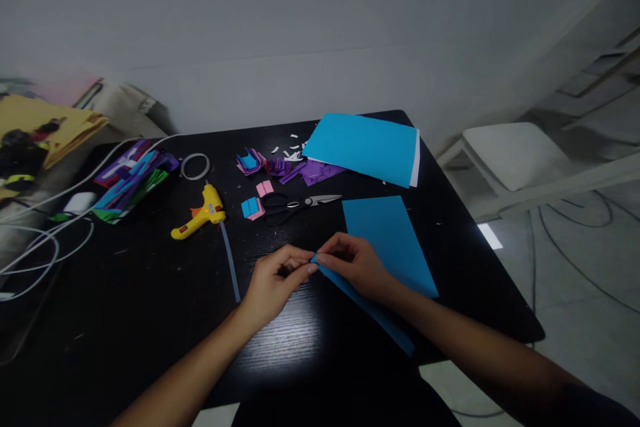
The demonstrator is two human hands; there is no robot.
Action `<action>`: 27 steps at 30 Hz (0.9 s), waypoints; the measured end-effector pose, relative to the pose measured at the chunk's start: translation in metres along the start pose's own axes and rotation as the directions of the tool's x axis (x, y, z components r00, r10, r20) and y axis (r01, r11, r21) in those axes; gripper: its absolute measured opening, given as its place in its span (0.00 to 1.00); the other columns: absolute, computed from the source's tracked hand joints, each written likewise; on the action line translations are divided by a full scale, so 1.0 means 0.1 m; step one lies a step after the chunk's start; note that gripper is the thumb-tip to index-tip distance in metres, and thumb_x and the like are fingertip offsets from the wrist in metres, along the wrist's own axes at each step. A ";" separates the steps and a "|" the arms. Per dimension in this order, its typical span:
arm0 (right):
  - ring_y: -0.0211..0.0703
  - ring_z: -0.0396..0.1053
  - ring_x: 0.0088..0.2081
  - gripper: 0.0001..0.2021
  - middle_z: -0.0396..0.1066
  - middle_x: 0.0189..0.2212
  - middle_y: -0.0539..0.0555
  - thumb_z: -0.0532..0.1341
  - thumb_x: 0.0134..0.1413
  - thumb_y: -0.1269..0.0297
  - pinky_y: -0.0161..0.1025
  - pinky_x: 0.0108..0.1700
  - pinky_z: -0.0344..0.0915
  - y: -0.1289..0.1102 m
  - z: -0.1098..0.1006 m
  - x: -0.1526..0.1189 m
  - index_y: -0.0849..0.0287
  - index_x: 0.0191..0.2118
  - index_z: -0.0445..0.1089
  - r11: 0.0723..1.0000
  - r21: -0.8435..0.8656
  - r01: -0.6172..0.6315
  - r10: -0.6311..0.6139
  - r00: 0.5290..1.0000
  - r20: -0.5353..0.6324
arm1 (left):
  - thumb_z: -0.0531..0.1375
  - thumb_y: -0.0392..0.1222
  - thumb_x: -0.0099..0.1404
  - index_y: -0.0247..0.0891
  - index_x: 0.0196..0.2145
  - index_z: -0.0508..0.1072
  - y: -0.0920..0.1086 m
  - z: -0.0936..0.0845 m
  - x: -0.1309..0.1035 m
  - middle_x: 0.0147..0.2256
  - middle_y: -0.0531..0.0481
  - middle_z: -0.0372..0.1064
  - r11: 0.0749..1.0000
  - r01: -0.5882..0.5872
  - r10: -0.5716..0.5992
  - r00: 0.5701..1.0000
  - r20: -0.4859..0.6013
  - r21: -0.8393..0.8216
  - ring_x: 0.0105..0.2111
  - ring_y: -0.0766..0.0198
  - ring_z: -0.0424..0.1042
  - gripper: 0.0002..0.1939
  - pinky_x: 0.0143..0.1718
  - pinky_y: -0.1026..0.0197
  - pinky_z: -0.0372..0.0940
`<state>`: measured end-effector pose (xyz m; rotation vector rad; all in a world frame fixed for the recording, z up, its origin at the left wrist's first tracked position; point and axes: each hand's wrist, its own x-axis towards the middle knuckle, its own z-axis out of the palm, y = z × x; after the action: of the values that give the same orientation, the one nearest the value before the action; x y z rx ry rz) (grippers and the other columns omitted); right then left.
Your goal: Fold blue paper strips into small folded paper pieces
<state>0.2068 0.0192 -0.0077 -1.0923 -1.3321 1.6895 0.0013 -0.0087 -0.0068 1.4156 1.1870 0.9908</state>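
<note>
A long narrow strip of blue paper (373,310) slants from between my hands down towards the table's front edge. My left hand (274,280) pinches its upper end between thumb and fingertips. Close beside it, my right hand (356,263) grips the same end, thumb and index finger pressed together on the paper. Partly under my right hand and forearm lies a flat blue sheet (390,233). Just beyond the hands rest scissors (300,205) with black handles, blades pointing right.
A yellow glue gun (203,212) with a glue stick lies left. Folded pink and blue paper pieces (253,207), purple scraps (320,172) and a tape ring (195,167) sit farther back. Blue sheets (363,147) are stacked at back right. White cables (50,240) cross the left side.
</note>
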 end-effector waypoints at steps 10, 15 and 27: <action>0.42 0.75 0.34 0.10 0.78 0.31 0.50 0.71 0.57 0.56 0.42 0.42 0.71 0.00 -0.01 0.00 0.57 0.36 0.76 0.999 0.025 0.025 -0.025 0.999 0.024 | 0.70 0.41 0.66 0.37 0.39 0.82 -0.02 0.00 0.01 0.25 0.53 0.76 0.998 -0.059 0.059 0.998 -0.010 0.029 0.24 0.66 0.75 0.06 0.24 0.68 0.69; 0.41 0.74 0.32 0.10 0.77 0.31 0.50 0.72 0.57 0.56 0.41 0.38 0.71 0.01 -0.02 -0.01 0.57 0.37 0.76 0.998 0.065 0.021 -0.024 0.999 0.039 | 0.70 0.40 0.66 0.37 0.39 0.83 -0.02 -0.01 0.01 0.25 0.53 0.76 0.996 -0.077 0.078 0.997 -0.023 0.045 0.23 0.68 0.73 0.05 0.24 0.69 0.69; 0.40 0.74 0.30 0.14 0.76 0.28 0.48 0.74 0.53 0.53 0.38 0.34 0.71 -0.01 -0.01 -0.01 0.57 0.37 0.76 0.983 0.170 -0.073 0.061 0.995 0.075 | 0.68 0.41 0.69 0.39 0.39 0.84 -0.03 -0.05 0.00 0.28 0.51 0.78 0.992 -0.098 0.100 0.995 -0.020 0.077 0.24 0.67 0.76 0.05 0.25 0.68 0.71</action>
<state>0.2076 0.0190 -0.0067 -0.9961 -1.1776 1.8697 -0.0043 -0.0082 -0.0087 1.5387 1.1925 1.0431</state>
